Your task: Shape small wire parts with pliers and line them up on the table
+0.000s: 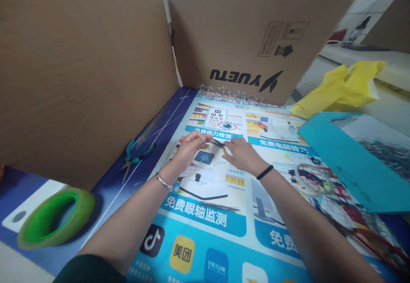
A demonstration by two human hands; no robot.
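My right hand (241,151) is closed around a small pair of pliers (219,143) with dark jaws and a yellowish handle, the jaws pointing left. My left hand (194,145) is pinched at the tip of those jaws. What its fingers hold is too small to make out; a thin wire loop (214,163) shows faintly just below. Both hands are over the printed blue mat (205,270). To the left of my left hand, teal-handled pliers (136,158) lie with their handles spread, beside a bunch of thin wires (150,130).
Cardboard walls (80,60) rise at the left and back, with wire pieces (221,90) along the back one. A green tape roll (57,219) stands front left. At right are a blue box (346,163) of metallic bits, red-handled scissors (378,240), a clear ring (314,179) and a yellow bag (339,84).
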